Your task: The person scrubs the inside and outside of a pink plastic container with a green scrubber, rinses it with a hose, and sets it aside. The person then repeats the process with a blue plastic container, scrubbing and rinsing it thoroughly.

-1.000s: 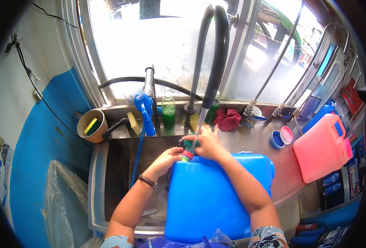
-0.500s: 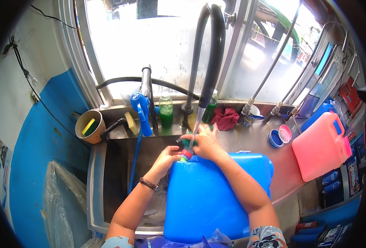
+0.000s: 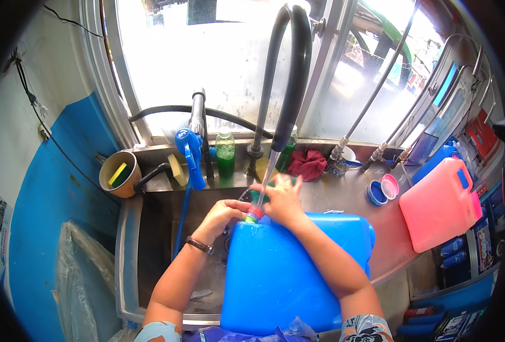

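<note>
A blue plastic jerrycan (image 3: pixel 281 273) lies across the sink's right side in front of me. At its far left corner is a small red and green spout fitting (image 3: pixel 254 213). My left hand (image 3: pixel 224 218) pinches this fitting from the left, fingers closed. Over the fitting from the right reaches my right hand (image 3: pixel 285 200), curled around a green scouring pad (image 3: pixel 257 197) that is partly hidden behind its fingers. Some of those fingers are blurred. Water pours from the black-sleeved faucet (image 3: pixel 291 114) onto the fitting between both hands.
The steel sink (image 3: pixel 128 245) extends left. Along the back ledge stand a tan pot (image 3: pixel 132 181) with a sponge, a blue spray gun (image 3: pixel 190 157), green liquid bottles (image 3: pixel 225 154) and a maroon cloth (image 3: pixel 307 165). A pink jerrycan (image 3: pixel 437 208) and blue lid (image 3: pixel 376 192) are right.
My right hand has shifted slightly, its fingers moving down over the fitting. My left fingers have closed in on it. The whole view has moved a little.
</note>
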Demonstrator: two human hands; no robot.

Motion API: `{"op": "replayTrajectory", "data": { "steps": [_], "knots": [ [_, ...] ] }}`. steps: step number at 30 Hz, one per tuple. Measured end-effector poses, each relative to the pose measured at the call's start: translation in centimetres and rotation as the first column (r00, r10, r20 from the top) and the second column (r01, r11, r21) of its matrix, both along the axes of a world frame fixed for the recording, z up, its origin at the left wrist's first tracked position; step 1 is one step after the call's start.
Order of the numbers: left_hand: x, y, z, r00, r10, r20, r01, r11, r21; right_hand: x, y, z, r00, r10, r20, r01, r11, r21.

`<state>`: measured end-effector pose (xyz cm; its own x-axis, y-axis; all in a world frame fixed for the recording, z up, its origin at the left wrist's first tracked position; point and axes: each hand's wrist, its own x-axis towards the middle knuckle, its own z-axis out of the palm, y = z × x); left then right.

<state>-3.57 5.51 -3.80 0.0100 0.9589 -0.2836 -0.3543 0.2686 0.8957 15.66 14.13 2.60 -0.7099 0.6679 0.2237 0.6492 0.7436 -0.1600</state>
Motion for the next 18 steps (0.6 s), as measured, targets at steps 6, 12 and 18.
{"op": "replayTrajectory", "data": {
  "steps": [6, 12, 18],
  "knots": [
    [-3.9, 8.1, -1.0, 0.713, 0.354, 0.605, -0.252, 0.935, -0.249, 1.2, 1.3, -1.2, 0.949, -0.308, -0.065, 0.288, 0.932, -0.22],
    [-6.6, 16.4, -3.6, 0.149, 0.569, 0.808, -0.349, 0.795, -0.496, 1.4, 1.0, -1.0, 0.964, -0.262, -0.051, 0.249, 0.95, -0.187],
    [-8.9, 17.3, -5.4, -0.021, 0.451, 0.892, -0.203, 0.872, -0.446, 1.5, 0.6, -1.0, 0.972, -0.23, -0.058, 0.217, 0.962, -0.166]
  ]
}}
